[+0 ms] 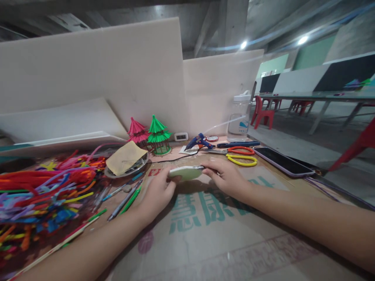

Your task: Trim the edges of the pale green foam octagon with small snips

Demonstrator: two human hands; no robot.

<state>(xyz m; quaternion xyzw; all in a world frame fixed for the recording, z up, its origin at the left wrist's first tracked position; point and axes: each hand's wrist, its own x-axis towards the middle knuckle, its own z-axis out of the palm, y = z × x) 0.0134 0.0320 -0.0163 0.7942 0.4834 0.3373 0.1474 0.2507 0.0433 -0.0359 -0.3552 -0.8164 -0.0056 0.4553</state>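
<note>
Between my two hands is a thin, pale green disc [187, 174] with a whitish edge, tilted a little above the cardboard [234, 242]. My left hand [159, 191] grips its left edge, thumb in front. On the other side, my right hand [225, 177] pinches the right edge, where something thin and dark shows by the fingertips, too small to name. Behind the disc stand a green pipe-cleaner tree-like model [159, 134] and a pink one [136, 130]. A blue glue gun [200, 141] lies just beyond my right hand.
Colourful pipe cleaners [49, 195] heap up at the left, near pens [125, 201] and a dish [143, 162] with a tan sheet. Scissors [241, 156], a phone [284, 162] and a water bottle [238, 119] occupy the right. White boards [96, 78] stand behind.
</note>
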